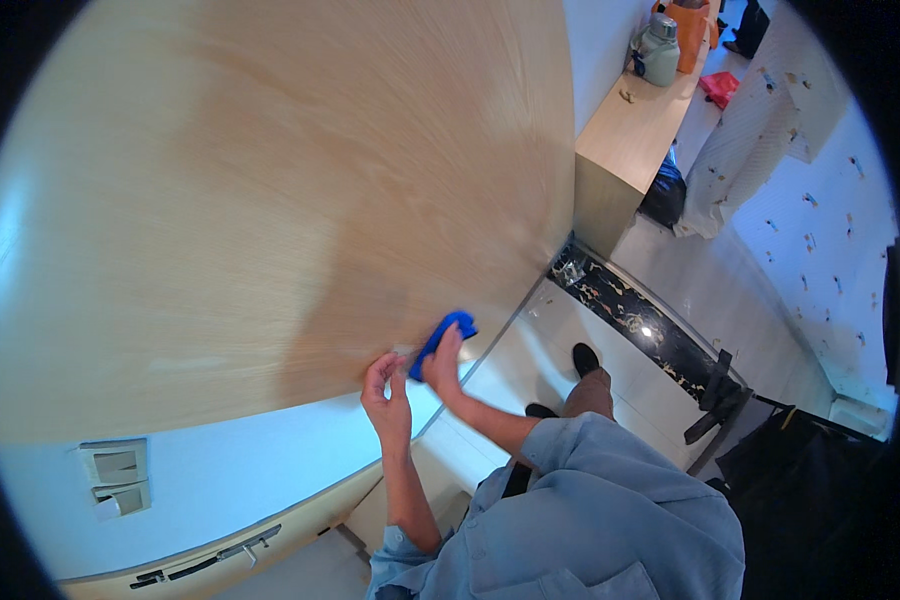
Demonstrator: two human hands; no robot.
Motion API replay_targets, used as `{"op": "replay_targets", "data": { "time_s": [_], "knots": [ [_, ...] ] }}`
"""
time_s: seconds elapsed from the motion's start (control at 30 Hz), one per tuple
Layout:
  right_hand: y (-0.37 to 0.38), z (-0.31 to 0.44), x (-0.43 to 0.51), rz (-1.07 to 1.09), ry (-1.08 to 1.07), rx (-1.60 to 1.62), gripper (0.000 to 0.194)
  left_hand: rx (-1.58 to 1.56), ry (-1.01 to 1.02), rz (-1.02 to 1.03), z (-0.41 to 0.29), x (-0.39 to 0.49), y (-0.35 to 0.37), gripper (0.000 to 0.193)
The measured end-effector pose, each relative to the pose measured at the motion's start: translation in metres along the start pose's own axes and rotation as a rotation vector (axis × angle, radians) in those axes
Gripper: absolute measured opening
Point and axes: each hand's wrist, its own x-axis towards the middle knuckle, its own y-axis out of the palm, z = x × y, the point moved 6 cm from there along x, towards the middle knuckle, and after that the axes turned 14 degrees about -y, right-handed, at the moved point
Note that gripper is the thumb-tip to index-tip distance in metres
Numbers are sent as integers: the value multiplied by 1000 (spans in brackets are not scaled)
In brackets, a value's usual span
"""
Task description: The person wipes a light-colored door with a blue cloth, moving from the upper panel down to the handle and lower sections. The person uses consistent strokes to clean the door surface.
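Note:
A blue cloth (441,341) lies bunched against the large wood-grain panel (270,210), near its lower edge. My right hand (442,360) is closed on the cloth and presses it to the panel. Just left of it, my left hand (386,382) is raised at the panel's edge, with thumb and fingertips close together around what looks like a small clear piece; its exact nature cannot be made out.
A wooden ledge (630,135) at the upper right bears a green flask (658,52) and an orange bag (690,34). Black marbled stone (645,322) crosses the floor. Wall switches (118,476) sit lower left. A person's leg (750,30) shows at top right.

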Motion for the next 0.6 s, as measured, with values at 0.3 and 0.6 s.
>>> {"op": "replay_targets", "data": {
  "time_s": [0.3, 0.6],
  "knots": [
    [-66, 44, 66, -335, -301, -71, 88, -43, 3, 26, 14, -2, -12, 17],
    [-116, 7, 150, -359, -140, -119, 89, -17, -11, 73, 9, 12, 18, 20]
  ]
}}
